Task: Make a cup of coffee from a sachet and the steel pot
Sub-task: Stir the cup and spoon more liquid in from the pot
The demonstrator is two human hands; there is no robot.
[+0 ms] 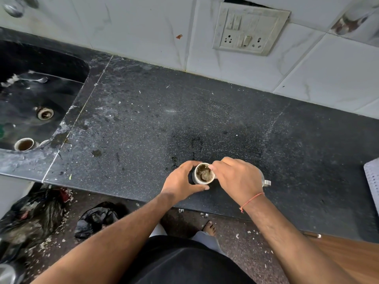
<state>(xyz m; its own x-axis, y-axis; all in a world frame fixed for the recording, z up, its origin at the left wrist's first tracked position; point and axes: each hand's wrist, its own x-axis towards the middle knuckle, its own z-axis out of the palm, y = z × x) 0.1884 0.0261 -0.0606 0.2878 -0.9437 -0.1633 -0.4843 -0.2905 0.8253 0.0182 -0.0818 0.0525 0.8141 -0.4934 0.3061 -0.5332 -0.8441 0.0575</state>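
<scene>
A small white cup (203, 174) of frothy brown coffee stands near the front edge of the black counter (143, 119). My left hand (182, 182) grips the cup from the left, thumb and fingers curled round its wall. My right hand (235, 177) hovers at the cup's right rim, its thumb and forefinger pinched together over the coffee on a thin stirrer that the fingers mostly hide. A steel handle (267, 183) pokes out from under my right hand. The rest of that steel pot is covered. I see no sachet.
A black sink (41, 95) at the left holds a used cup (24, 144) and a spoon (39, 80). On the tiled wall behind is a switch socket (249, 29). A perforated mat (373, 181) lies at the right edge. Black rubbish bags (32, 218) sit on the floor.
</scene>
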